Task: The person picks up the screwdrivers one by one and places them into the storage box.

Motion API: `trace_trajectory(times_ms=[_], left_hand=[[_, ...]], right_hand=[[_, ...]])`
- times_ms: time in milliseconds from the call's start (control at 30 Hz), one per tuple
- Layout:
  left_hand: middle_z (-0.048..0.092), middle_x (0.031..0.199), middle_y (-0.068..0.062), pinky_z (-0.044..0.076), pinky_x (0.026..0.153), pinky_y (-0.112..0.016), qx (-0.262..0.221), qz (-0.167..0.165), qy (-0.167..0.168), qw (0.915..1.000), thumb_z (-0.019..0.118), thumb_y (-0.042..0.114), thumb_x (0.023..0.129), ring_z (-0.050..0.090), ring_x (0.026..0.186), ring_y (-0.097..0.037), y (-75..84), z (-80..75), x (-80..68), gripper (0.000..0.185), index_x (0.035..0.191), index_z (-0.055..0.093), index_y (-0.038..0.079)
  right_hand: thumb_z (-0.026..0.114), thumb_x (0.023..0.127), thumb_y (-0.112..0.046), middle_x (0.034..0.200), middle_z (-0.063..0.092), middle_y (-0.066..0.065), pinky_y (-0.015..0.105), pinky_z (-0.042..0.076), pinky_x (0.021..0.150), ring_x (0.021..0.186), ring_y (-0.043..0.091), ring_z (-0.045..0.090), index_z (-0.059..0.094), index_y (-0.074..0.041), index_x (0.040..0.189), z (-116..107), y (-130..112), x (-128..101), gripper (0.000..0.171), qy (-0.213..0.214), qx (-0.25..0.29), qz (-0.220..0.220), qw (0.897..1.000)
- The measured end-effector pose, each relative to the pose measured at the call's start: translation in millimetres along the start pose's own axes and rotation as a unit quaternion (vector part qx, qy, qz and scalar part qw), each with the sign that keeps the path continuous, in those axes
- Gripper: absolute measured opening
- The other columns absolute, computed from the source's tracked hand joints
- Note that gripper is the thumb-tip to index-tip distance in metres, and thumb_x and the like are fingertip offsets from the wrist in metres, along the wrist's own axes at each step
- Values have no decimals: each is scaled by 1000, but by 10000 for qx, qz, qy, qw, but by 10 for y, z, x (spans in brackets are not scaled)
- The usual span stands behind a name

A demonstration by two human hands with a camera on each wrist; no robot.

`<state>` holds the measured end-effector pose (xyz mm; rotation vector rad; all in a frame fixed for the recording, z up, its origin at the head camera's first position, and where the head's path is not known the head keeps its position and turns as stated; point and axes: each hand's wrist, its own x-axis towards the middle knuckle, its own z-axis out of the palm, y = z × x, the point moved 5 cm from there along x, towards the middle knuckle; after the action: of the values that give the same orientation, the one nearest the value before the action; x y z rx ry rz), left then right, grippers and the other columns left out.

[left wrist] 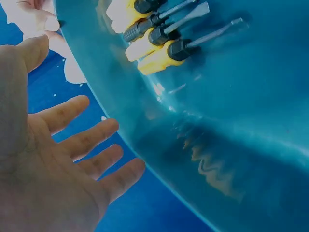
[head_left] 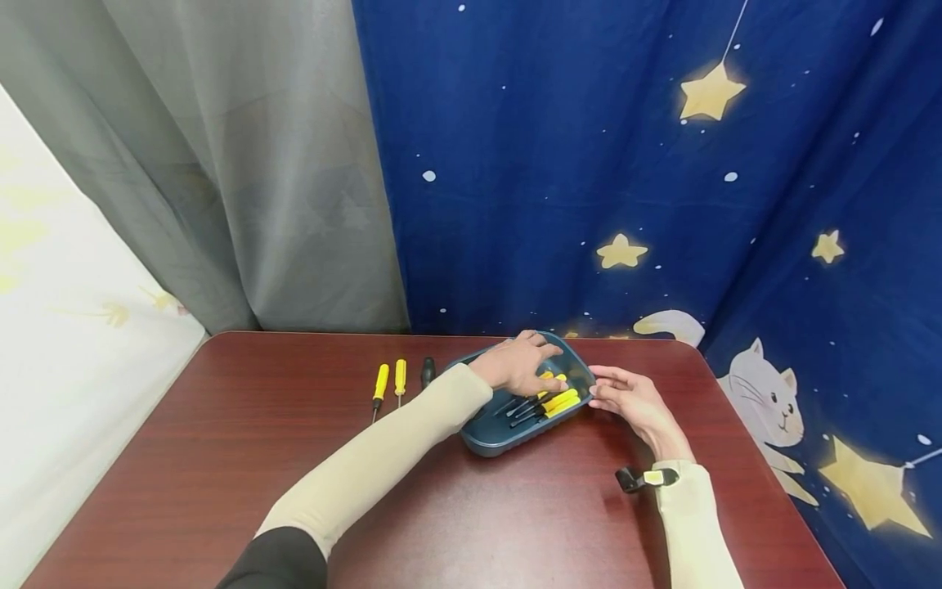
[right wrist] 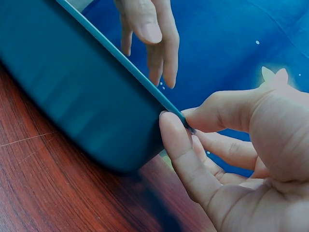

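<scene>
The dark teal plastic tray (head_left: 491, 439) sat near the table's (head_left: 243, 458) far edge, right of centre, holding several yellow-handled screwdrivers (head_left: 553, 402). The right hand (head_left: 634, 405) pinched the tray's right rim between thumb (right wrist: 181, 154) and forefinger. The left hand (head_left: 518, 366) hovered over the tray's far end, fingers spread and relaxed, gripping nothing. Judged rigid, light and smooth-walled, the tray is best taken by its thin rim; the loose tools may slide if it tilts. Three more screwdrivers (head_left: 398, 379) lay just left of it.
</scene>
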<state>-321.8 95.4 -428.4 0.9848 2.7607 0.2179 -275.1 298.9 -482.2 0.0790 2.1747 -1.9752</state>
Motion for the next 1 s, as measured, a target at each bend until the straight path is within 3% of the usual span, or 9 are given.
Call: trace_trajectory(times_ms=[267, 600, 1000], left_hand=[[37, 165, -4, 23, 127, -51, -31, 44, 332, 9994, 51, 71, 94, 16, 159, -29, -52, -79, -119, 77, 158, 39, 30], [32, 168, -5, 19, 128, -52, -299, -229, 841, 9957, 47, 74, 94, 15, 160, -30, -196, -195, -272, 79, 161, 33, 33], [28, 170, -5, 14, 128, -57, -1006, -738, 1527, 9804, 46, 72, 95, 10, 161, -30, -413, -274, -468, 79, 162, 30, 33]], right_hand=[[65, 95, -1, 106, 66, 12, 26, 61, 82, 83, 9, 71, 49, 5, 147, -18, 15, 3, 54, 35, -52, 7, 10000], [64, 95, 1, 106, 67, 12, 27, 61, 81, 82, 8, 71, 49, 5, 147, -3, 2, 6, 55, 76, -17, 12, 10000], [64, 95, 3, 100, 68, 6, 25, 61, 81, 83, 7, 71, 46, 10, 147, 23, -29, -12, 56, -63, 151, -109, 9998]])
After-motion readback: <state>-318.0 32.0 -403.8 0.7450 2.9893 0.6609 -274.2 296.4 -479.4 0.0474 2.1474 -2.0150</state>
